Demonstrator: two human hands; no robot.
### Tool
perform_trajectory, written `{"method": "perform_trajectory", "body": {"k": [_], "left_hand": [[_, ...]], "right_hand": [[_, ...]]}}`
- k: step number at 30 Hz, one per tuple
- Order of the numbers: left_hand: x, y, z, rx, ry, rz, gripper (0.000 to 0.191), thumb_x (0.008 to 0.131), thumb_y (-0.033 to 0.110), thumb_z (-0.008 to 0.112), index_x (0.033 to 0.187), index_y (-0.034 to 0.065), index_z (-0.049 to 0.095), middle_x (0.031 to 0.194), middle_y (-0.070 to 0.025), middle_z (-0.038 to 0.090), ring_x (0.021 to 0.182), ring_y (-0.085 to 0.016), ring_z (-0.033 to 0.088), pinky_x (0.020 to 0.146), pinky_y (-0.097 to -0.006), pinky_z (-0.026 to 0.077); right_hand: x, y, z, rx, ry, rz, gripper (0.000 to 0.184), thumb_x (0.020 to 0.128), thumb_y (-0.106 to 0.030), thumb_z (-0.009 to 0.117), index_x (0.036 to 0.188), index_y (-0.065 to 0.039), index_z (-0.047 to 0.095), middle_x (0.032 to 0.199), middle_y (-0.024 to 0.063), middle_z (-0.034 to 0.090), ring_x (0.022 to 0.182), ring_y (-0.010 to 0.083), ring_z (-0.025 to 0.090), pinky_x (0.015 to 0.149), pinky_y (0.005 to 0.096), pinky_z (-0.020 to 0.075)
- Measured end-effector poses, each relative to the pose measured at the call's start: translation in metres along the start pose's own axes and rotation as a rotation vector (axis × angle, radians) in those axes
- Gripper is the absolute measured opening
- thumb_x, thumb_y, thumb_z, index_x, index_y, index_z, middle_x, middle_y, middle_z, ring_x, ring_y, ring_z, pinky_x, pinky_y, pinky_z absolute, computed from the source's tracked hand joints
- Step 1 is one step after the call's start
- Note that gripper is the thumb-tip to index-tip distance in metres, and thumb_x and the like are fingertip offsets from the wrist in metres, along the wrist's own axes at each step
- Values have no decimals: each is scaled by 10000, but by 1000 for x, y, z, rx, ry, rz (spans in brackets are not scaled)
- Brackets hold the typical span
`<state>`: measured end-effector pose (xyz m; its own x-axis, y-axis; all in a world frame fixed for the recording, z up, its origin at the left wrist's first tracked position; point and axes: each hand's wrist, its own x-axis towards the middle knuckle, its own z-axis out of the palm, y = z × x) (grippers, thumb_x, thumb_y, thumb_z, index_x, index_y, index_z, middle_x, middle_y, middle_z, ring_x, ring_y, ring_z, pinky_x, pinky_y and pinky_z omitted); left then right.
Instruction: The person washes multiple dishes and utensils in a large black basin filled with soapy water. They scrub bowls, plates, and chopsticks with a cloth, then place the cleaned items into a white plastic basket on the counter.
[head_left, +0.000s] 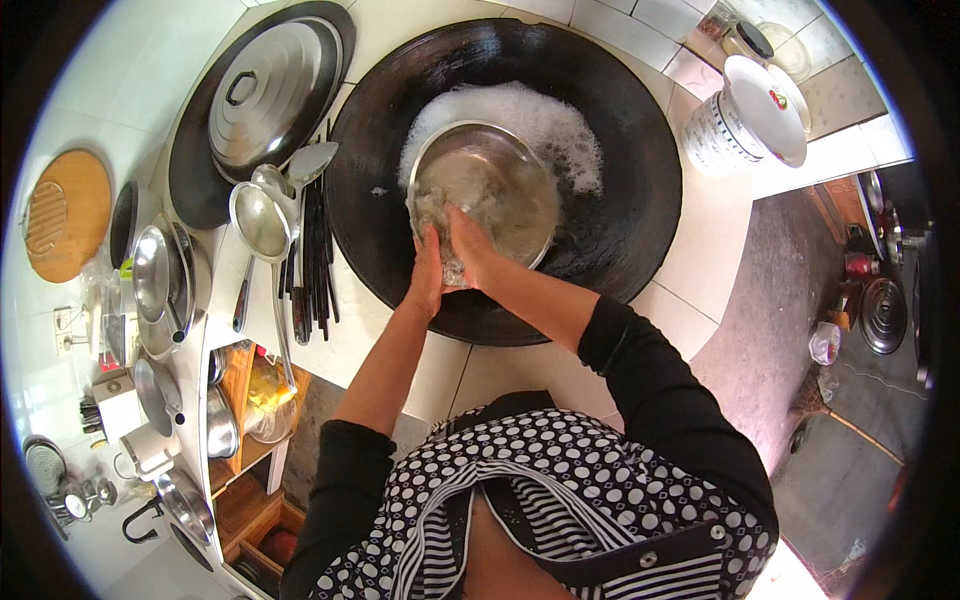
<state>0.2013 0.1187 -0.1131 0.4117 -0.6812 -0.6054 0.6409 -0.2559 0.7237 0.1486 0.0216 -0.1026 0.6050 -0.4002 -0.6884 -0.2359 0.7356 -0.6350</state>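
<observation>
A large black iron wok (630, 225) sits in a tiled stove top before me. Inside it rests a round metal basin (517, 142) of cloudy water, with white suds (517, 101) along its far side. My left hand (429, 266) is at the basin's near left rim, thumb side up. Close beside it, my right hand (471, 244) reaches over the same rim, fingers pointing into the basin. A glistening, translucent wet mass (452, 271) shows between both palms; whether it is splashing water or something held, I cannot tell.
Left of the wok lie a metal strainer ladle (260, 221), a spatula (313, 161) and several black chopsticks (322, 255). A domed metal lid (274, 90) is behind them. White bowls (765, 112) stand at the right. A broom (855, 424) is on the floor side.
</observation>
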Motion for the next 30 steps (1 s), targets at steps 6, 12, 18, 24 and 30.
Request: {"method": "perform_trajectory", "body": {"k": [6, 12, 18, 24, 30], "left_hand": [[8, 5, -8, 352, 145, 167, 796, 816, 195, 572, 1460, 211, 105, 1304, -158, 455, 1076, -274, 540, 831, -327, 480], [-4, 28, 13, 658, 222, 163, 908, 704, 0, 519, 1461, 233, 76, 1084, -200, 600, 866, -294, 637, 616, -335, 544], [3, 50, 8, 680, 214, 66, 936, 681, -40, 530, 1452, 297, 118, 1067, -187, 609, 779, -267, 648, 576, -339, 548], [10, 71, -6, 777, 210, 45, 912, 664, -76, 510, 1427, 332, 224, 1076, -157, 611, 792, -268, 646, 564, -367, 568], [12, 82, 1, 809, 151, 14, 923, 660, -80, 504, 1431, 325, 199, 1102, -149, 588, 881, -275, 624, 581, -383, 577]], "right_hand": [[18, 57, -45, -685, -188, -552, 436, 903, -410, 425, 1218, -116, 493, 1170, 210, 535, 1001, 380, 549, 860, 432, 432], [18, 9, -123, -1813, -79, -595, 290, 782, -386, 566, 1027, -232, 593, 973, 191, 571, 841, 378, 598, 686, 468, 500], [25, -18, -127, -2055, -164, -590, 363, 794, -409, 579, 1097, -211, 586, 1084, 198, 539, 945, 349, 596, 793, 464, 487], [36, -33, -133, -2085, -8, -785, 360, 792, -399, 582, 1064, -165, 613, 1030, 187, 572, 883, 363, 611, 773, 461, 497], [44, -64, -81, -1140, 74, -165, 366, 842, -384, 527, 988, -63, 624, 989, 147, 592, 817, 338, 611, 778, 474, 469]]}}
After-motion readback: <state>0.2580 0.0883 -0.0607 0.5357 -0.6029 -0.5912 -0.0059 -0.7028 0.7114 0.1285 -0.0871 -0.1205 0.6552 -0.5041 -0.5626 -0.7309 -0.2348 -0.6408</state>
